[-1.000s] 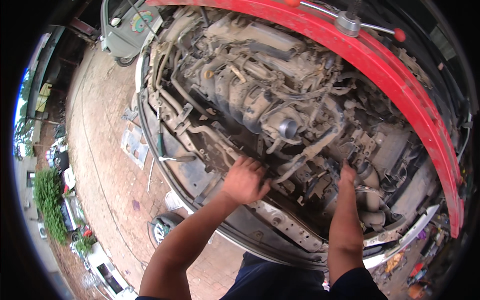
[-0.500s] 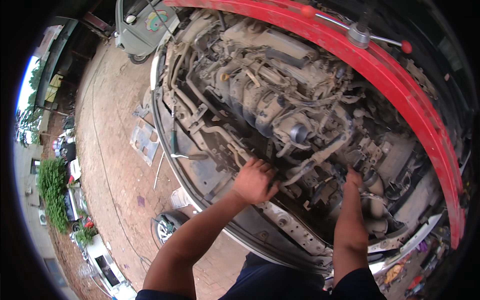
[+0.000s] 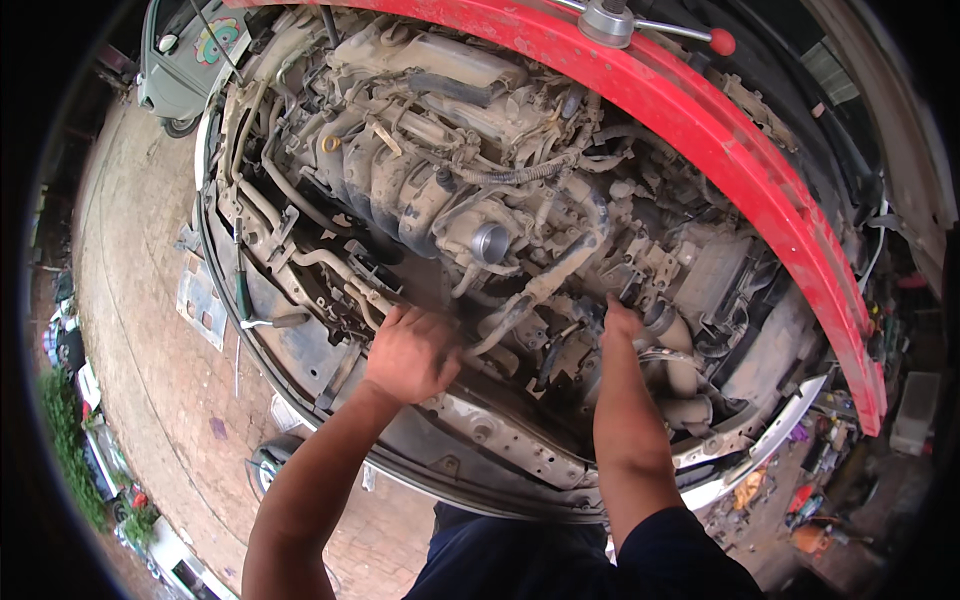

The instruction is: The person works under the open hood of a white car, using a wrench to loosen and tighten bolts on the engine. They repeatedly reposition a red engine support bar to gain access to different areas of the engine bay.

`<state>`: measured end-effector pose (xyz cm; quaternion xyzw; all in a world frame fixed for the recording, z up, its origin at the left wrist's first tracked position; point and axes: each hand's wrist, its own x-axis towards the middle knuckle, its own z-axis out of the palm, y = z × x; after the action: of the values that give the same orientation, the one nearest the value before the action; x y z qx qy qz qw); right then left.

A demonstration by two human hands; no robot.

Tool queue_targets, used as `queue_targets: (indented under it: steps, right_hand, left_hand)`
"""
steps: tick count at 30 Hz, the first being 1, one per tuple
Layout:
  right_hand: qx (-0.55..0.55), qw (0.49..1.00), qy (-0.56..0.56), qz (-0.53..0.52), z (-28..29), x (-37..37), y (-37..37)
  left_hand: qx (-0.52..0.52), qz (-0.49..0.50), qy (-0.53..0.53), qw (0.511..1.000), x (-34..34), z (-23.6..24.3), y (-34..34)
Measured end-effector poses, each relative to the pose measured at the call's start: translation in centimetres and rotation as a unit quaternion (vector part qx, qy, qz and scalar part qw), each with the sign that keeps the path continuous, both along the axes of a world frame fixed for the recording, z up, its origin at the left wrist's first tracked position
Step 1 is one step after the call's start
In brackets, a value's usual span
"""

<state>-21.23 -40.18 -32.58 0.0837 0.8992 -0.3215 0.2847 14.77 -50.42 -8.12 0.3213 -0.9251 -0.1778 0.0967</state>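
Observation:
Before me is a dusty car engine (image 3: pixel 400 170) in an open bay, with a round metal throttle opening (image 3: pixel 490 242) near its middle. My left hand (image 3: pixel 412 350) is closed over the front crossmember (image 3: pixel 490 432), next to a dusty pipe; its fingertips are partly hidden. Deeper on the right, my right hand (image 3: pixel 622 320) reaches down among hoses and brackets, beside a ribbed intake duct (image 3: pixel 668 325). Its fingers are mostly hidden, and whatever they touch cannot be made out. A green-handled tool (image 3: pixel 243 295) lies on the front panel, left of my left hand.
A red support beam (image 3: pixel 700 145) with a threaded clamp (image 3: pixel 607 20) spans the bay. On the paving at left are a cut-out metal plate (image 3: pixel 203 305) and a wheel (image 3: pixel 268 462). A grey vehicle (image 3: pixel 195 65) stands at far left. Scattered parts (image 3: pixel 805 500) lie at lower right.
The view has shifted, so the car and both hands appear further left. Both hands stay at about the same places on the car.

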Motion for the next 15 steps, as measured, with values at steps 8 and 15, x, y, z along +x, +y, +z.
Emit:
queue_targets:
  steps: [8,15]
  right_hand:
    - [0.051,0.997,0.053,0.038,-1.1,-1.2,0.3]
    - [0.0,0.998,-0.03,0.063,-1.2,-0.7,1.6]
  left_hand:
    - [0.005,0.003,-0.019,1.0,-0.2,0.3,0.0]
    - [0.001,0.004,-0.019,1.0,-0.5,0.6,0.3]
